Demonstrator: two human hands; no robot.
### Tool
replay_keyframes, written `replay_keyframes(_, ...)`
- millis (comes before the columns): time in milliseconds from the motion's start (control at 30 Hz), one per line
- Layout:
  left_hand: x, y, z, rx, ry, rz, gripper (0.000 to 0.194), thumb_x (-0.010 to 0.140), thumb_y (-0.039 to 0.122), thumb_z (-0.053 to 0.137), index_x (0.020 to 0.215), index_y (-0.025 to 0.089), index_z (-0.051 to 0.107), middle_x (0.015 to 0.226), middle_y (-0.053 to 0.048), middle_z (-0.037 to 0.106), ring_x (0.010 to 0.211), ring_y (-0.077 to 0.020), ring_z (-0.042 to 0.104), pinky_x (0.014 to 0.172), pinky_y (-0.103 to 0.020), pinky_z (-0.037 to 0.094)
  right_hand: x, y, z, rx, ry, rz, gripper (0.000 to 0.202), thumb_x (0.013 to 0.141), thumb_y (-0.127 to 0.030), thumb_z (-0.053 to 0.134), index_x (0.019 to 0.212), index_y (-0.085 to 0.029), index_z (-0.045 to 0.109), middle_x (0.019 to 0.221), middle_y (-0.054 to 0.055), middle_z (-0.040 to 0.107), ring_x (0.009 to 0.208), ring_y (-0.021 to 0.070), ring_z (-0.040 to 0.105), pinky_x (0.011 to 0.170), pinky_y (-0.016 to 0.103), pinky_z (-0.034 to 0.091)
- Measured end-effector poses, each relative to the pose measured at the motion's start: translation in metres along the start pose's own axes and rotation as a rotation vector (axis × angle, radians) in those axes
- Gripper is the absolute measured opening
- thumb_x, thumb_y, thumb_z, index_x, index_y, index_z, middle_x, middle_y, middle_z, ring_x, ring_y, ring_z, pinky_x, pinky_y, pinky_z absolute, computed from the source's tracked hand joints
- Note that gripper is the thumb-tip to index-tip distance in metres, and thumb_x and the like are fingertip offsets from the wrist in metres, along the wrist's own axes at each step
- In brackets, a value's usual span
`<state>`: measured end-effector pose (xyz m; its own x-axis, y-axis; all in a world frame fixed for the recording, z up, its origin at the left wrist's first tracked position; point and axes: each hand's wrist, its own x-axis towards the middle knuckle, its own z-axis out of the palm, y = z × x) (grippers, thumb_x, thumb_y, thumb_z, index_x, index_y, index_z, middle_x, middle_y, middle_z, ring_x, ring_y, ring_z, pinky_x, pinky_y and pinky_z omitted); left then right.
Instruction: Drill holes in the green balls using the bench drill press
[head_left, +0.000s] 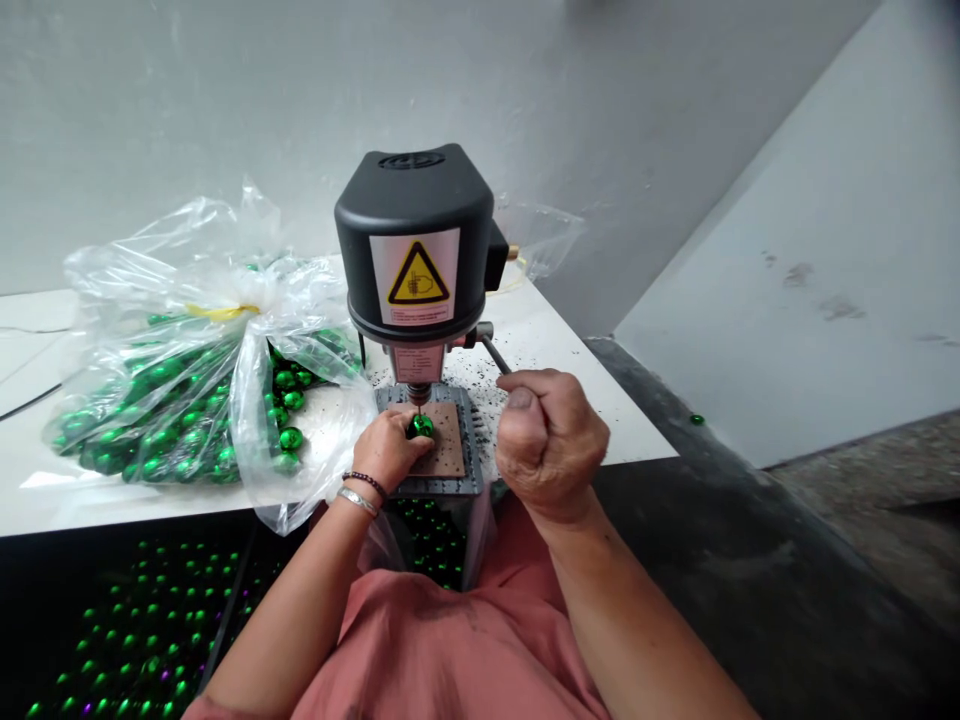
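White tabletop [547,340] carries a small black bench drill [417,240] with a yellow warning sticker on its head, and dark dust and chips lie scattered on the surface around the machine base. Under the drill bit sits a brown square pad [448,445], and on it a shiny green bead [421,426] is placed directly below the bit. The left hand [388,447] is closed in a narrow pinch on this bead and keeps it against the pad; a dark bead bracelet and a silver bangle are on the wrist. The right hand [550,440] is closed in a tight fist around the end of the drill lever [495,353], which comes out from the right side of the machine. To the left on the table lies a clear plastic bag [187,350] full of green beads, its opening near the drill. Below the table edge, a dark tray [135,640] holds many more green beads with a few purple ones. Behind the table there is a plain grey wall, and at right a dark grey floor where one green bead [697,419] lies alone.
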<state>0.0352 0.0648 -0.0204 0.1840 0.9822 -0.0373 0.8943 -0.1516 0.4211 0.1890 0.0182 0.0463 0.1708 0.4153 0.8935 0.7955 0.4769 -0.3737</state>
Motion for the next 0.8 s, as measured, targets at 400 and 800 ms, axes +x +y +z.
replay_keyframes(400,-0.003,0.001,-0.001,-0.041,0.011,-0.026,0.036,0.070,0.037,0.060,0.102,0.021,0.063,0.106,-0.006,0.062,0.090,-0.0182,0.058,0.077,-0.026,0.042,-0.022,0.007,0.011,0.108,0.066,-0.001,0.015,0.076,-0.013,0.040,0.083,-0.019,0.052,0.072,0.000,0.056,0.068,0.0098,0.054,0.061,0.024,0.046)
replay_keyframes(800,-0.015,-0.003,-0.001,-0.107,0.059,-0.059,0.036,0.069,0.035,0.061,0.101,0.019,0.063,0.093,-0.005,0.063,0.085,-0.0169,0.057,0.077,-0.026,0.042,0.082,-0.013,0.002,0.081,-0.106,0.261,0.029,0.082,-0.024,0.039,0.055,-0.018,0.048,0.048,-0.005,0.038,0.048,0.0066,0.036,0.049,0.022,0.028)
